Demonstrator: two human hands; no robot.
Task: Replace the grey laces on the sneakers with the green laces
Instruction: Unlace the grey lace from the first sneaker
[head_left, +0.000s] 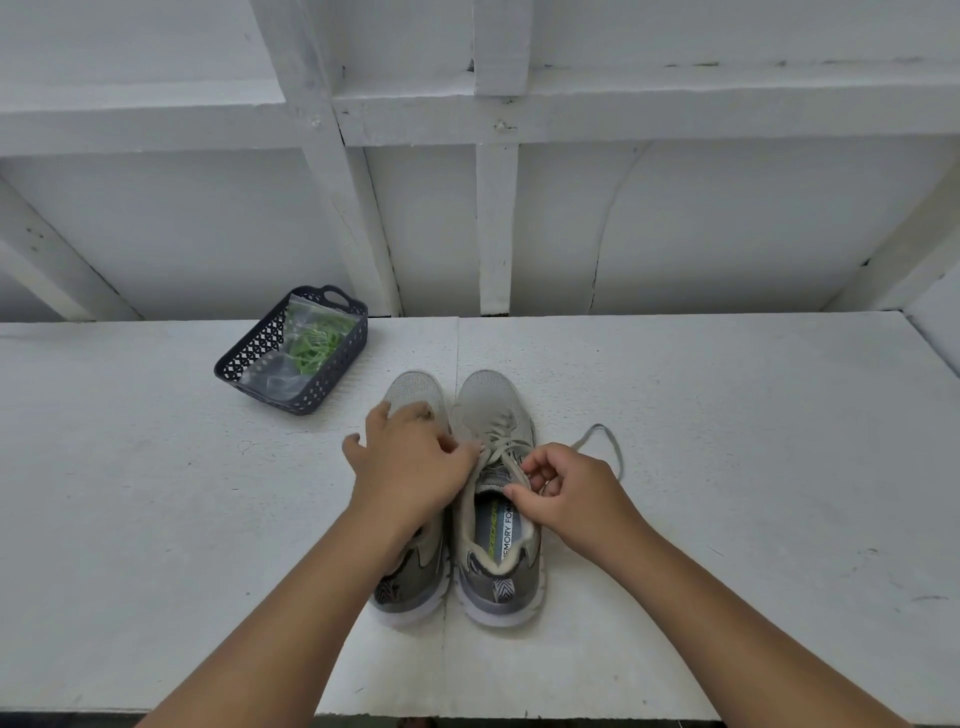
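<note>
Sneakers sit side by side on the white table (727, 467); the left hand (410, 467) covers most of the left sneaker (415, 395), its grasp unclear. On the right sneaker (498, 519), the right hand (566, 493) pinches a grey lace (610, 441). Green laces (314, 343) lie bagged in a dark basket (249, 353) near the white wall (675, 234).

Grey-laced sneakers (457, 499) side by side; green laces (314, 343) bagged

White table (727, 467) — sneakers (496, 415), basket (249, 353).
</note>
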